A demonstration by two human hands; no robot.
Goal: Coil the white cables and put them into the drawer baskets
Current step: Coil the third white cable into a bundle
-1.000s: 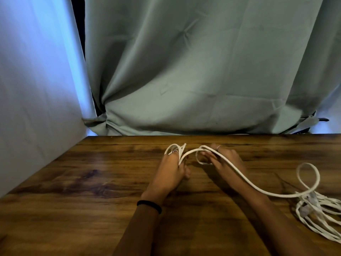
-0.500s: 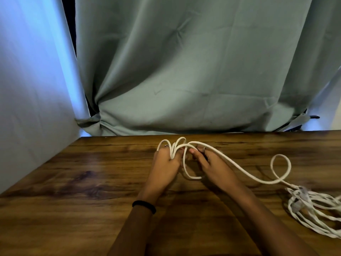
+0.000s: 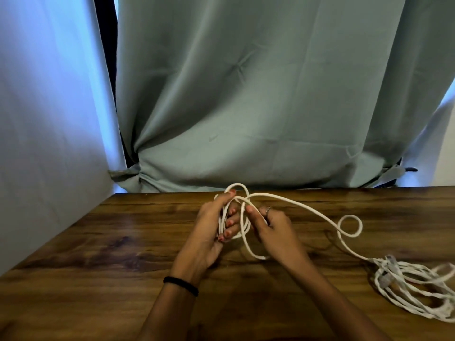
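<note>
The left hand is curled round a few finished loops of white cable, gripping them upright above the counter. Just beside it the right hand pinches the strand to feed another loop, so the coiling step looks under way. Next the hands would likely draw in the slack (it kinks into a small curl on the way) from the tangled pile at far right. No drawer baskets are in view.
</note>
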